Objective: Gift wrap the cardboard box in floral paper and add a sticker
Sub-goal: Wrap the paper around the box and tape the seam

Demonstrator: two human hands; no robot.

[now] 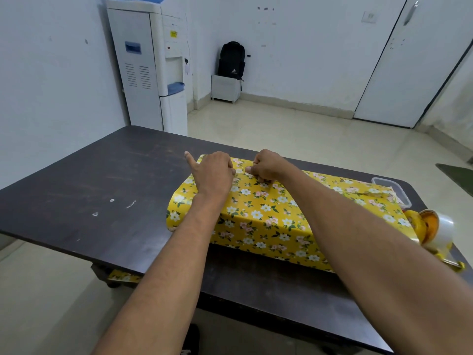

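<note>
My hands are sitting close together, thumbs almost meeting, on the far top edge of the parcel. My left hand [212, 174] is bending its fingers over the floral paper [258, 213] with the forefinger sticking out straight. My right hand [267, 166] is curling tight, thumb to forefinger, pinching at the paper; whether a bit of tape is in that pinch is too small to tell. I judge I am closing the long seam here, so I should be keeping the sheet pulled taut across the top, holding the overlap straight with the left while the right is fixing it, and rubbing outward from the middle so no bubble is forming. The cardboard box is wholly hidden under the paper, lying lengthwise on the right half of the table [84, 190], nearer the far edge. Its left end looks open and curling, and the right end is running loose toward the right corner, so both ends are waiting to be folded. At that right corner a clear plastic tub [399, 193] is touching the paper, with a tape roll [444, 233] and a yellow ribbon spool [416, 222] just beside it, within reach. I am seeing no sticker yet.
</note>
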